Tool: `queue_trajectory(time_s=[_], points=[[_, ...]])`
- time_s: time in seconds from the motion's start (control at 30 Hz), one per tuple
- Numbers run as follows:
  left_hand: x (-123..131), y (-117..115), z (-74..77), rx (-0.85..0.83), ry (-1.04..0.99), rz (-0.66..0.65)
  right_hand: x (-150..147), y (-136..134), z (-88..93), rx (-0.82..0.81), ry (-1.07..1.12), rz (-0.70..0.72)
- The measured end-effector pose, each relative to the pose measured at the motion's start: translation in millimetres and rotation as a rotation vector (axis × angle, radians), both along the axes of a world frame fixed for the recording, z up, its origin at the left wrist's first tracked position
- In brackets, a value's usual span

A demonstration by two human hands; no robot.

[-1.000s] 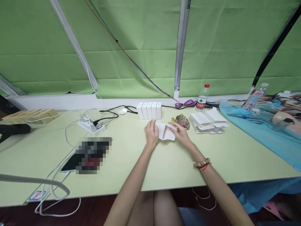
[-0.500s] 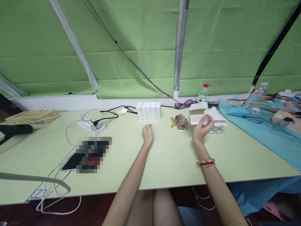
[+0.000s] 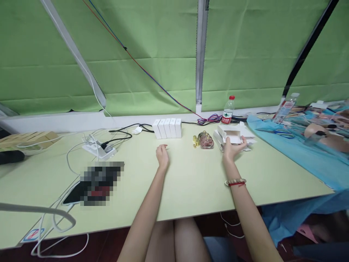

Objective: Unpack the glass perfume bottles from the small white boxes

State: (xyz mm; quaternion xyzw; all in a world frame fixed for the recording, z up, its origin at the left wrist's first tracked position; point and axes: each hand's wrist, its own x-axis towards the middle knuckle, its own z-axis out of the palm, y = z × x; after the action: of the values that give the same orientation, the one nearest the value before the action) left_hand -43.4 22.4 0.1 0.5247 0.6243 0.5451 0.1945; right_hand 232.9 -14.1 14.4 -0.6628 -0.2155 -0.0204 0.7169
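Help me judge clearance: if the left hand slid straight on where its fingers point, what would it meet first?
Likely the row of white boxes, past bare table; depth unclear.

Table bare mid-front; perfume bottle, box row (rear), power strip obstruct.

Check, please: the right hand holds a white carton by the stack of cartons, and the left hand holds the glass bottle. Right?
Not quite. In the head view the left hand is empty, on the table, apart from the glass bottle. The right hand does hold the white carton by the stack.
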Motion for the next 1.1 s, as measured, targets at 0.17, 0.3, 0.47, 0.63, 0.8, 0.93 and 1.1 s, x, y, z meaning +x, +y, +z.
queue_trajectory(time_s=[0.17, 0.3, 0.47, 0.63, 0.8, 0.93, 1.1], points=[[-6.8, 1.3, 0.0, -0.004, -0.042, 0.044, 4.8, -1.1, 0.2, -0.037, 0.09, 0.015], [-6.1, 0.8, -1.3, 0.002, -0.038, 0.027, 11.8, 0.9, -3.7, -0.076, 0.061, -0.057], [-5.4, 1.1, -2.1, 0.006, -0.036, 0.022, 18.7, -0.7, -7.8, -0.035, -0.036, -0.145], [-4.8, 2.5, -2.4, 0.008, -0.032, 0.021, 7.2, -12.2, 4.8, 0.027, -0.311, -0.239], [-2.8, 1.7, -3.8, 0.015, -0.012, 0.004, -16.8, -18.6, 12.2, 0.043, -0.499, -0.05], [1.6, -2.4, -3.6, 0.018, 0.015, -0.061, -43.7, -18.7, 4.0, 0.001, -0.642, 0.256], [10.4, -11.4, 3.1, 0.007, 0.161, -0.2, -77.3, -16.3, -8.2, -0.14, -0.663, 0.709]])
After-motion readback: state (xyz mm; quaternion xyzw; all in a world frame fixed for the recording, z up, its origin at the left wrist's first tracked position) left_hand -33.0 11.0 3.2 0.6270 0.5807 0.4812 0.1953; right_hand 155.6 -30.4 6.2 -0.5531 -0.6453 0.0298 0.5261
